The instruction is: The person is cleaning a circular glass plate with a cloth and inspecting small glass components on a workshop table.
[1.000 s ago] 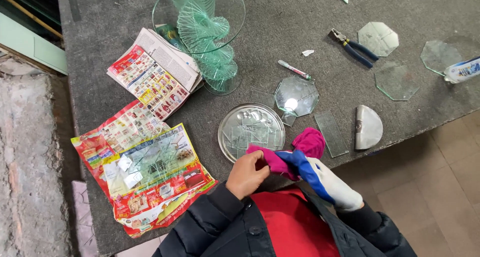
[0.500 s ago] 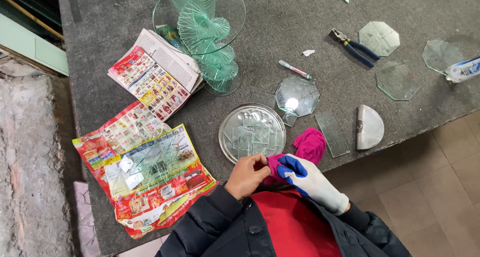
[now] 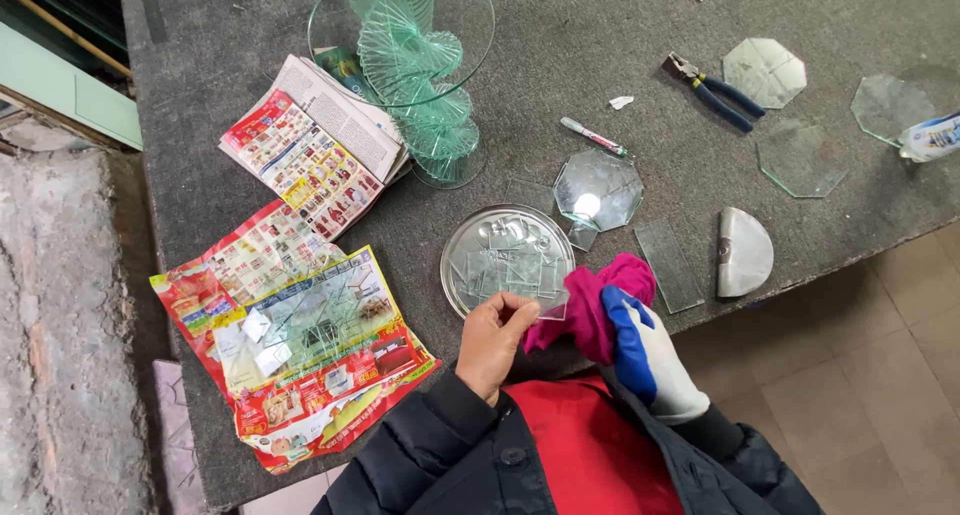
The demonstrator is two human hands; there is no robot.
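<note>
My bare left hand (image 3: 495, 340) pinches a small clear glass piece (image 3: 548, 305) at the table's near edge. My right hand (image 3: 640, 350), in a white glove with blue fingers, grips a magenta cloth (image 3: 600, 300) pressed against that glass piece. Just beyond both hands lies a round metal tray (image 3: 460, 250) holding several small glass squares. An octagonal glass pane (image 3: 598, 188) sits behind the tray.
A spiral stack of green glass (image 3: 420, 85) stands under a round glass top. Colourful leaflets (image 3: 300, 345) with glass bits and a magazine (image 3: 310, 150) lie left. Blue-handled pliers (image 3: 715, 92), a pen (image 3: 593, 136), a glass strip (image 3: 670, 265), a half-round metal piece (image 3: 745, 252) and more octagonal panes (image 3: 800, 158) lie right.
The gloved right hand with the cloth has shifted slightly against the glass piece in my left hand. The camera view has shifted a little. Everything on the table has stayed put.
</note>
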